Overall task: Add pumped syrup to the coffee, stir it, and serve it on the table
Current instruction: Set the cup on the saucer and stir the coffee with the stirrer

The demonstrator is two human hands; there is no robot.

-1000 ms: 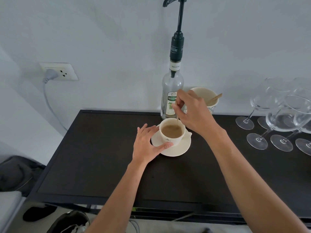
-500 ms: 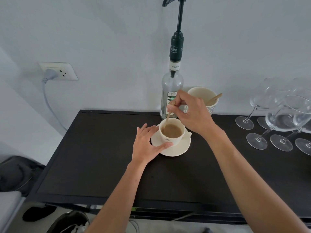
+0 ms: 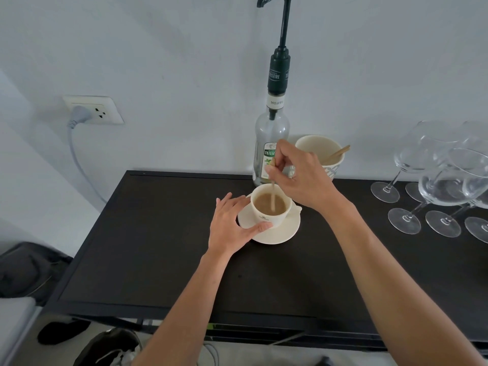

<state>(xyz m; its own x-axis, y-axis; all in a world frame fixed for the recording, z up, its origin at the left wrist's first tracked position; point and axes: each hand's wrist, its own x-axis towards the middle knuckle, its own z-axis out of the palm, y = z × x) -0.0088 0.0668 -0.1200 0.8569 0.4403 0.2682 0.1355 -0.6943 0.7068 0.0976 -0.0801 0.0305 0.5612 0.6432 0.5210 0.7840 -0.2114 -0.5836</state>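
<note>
A white cup of milky coffee (image 3: 270, 207) stands on a white saucer (image 3: 280, 233) on the black table (image 3: 158, 247). My right hand (image 3: 301, 175) hovers above the cup and pinches a thin wooden stirrer (image 3: 272, 196) whose lower end dips into the coffee. My left hand (image 3: 232, 225) rests on the table against the saucer's left rim, thumb touching the cup's front. Right behind the cup stands a clear glass syrup bottle (image 3: 269, 138) with a dark green pump.
A cream paper cup (image 3: 320, 151) holding wooden sticks sits right of the bottle. Several empty wine glasses (image 3: 443, 186) crowd the table's right end. A wall socket (image 3: 92, 109) with a grey cable is on the left wall. Bags lie on the floor at left.
My right hand has swung the stirrer around inside the cup, from leaning left to nearly upright. The left hand and the cup have stayed in place.
</note>
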